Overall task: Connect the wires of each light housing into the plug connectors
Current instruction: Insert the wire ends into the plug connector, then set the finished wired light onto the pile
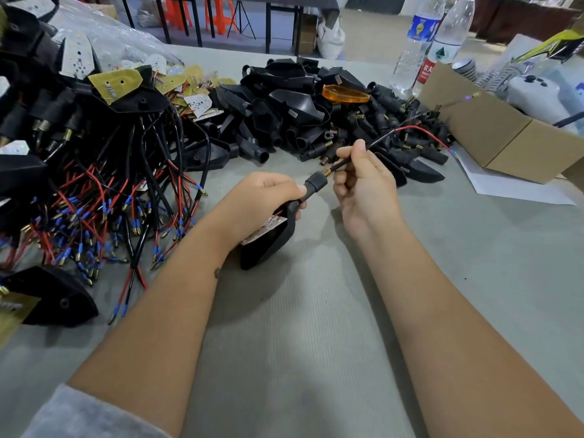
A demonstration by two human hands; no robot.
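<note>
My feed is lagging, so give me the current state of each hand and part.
left hand: grips light housing
light housing: held above the table
right hand: pinches wire
wire: runs out through the housing stem
orange lens: lying on the pile, unmounted

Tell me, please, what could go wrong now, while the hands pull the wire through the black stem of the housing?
The right hand pinches only the thin wire; a hard pull might strain it at the brass thread. The wire's free end hangs near the cardboard box and could snag. The left hand holds the housing by its stem, so it might twist.
</note>
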